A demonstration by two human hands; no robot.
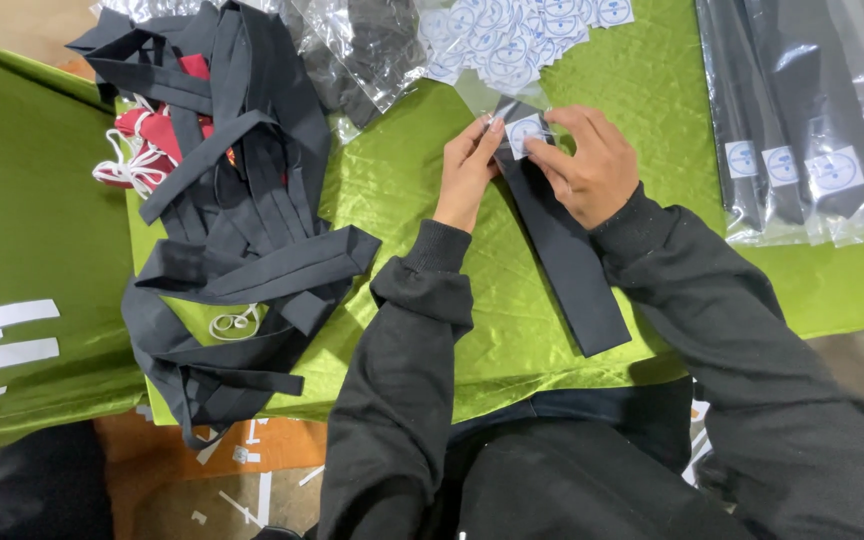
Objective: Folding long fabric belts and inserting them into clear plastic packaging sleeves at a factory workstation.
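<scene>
1. Both arms, in black sleeves with ribbed cuffs, reached forward from the near edge of the table toward its far middle, forearms converging.
2. The left hand (466, 172) lay with its back up, wrist straight, fingers stretched forward and close together, fingertips pressed down at the far end of its reach.
3. The right hand (584, 165) was angled inward toward the left, back up, knuckles raised, fingers curled, thumb and forefinger pinched together at the tips.
4. The fingertips of the two hands nearly met, just apart from each other.
5. The right forearm slanted in from the near right corner; the left elbow was bent sharply near the body.
</scene>
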